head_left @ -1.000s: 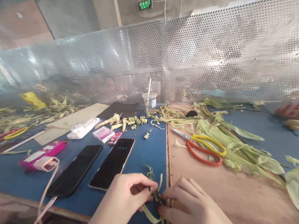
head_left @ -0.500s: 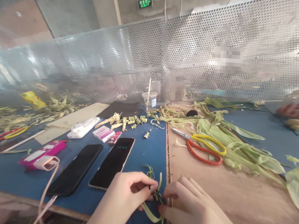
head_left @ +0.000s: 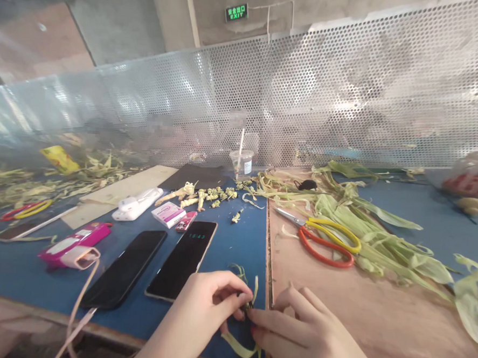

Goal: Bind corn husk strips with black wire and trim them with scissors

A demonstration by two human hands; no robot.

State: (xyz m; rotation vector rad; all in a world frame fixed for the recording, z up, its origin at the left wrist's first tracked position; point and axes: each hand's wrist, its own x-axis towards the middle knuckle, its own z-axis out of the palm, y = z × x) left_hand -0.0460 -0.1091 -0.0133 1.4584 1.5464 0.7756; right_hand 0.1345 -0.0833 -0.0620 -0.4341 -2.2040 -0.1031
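Left hand: thumb and forefinger pinch a small bundle of narrow, pale-green plant strips. Right hand: fingertips meet the bundle; grip cannot be told. The bundle, partly hidden, sits over the flat blue tabletop; its middle is dark, fine loops stand above, a flat ribbon trails below. Legible: "安全出口 EXIT" on the black rectangular sign with green lettering; "15:43" on the black rectangular phone. Unreadable: the pink-and-white cardboard box.
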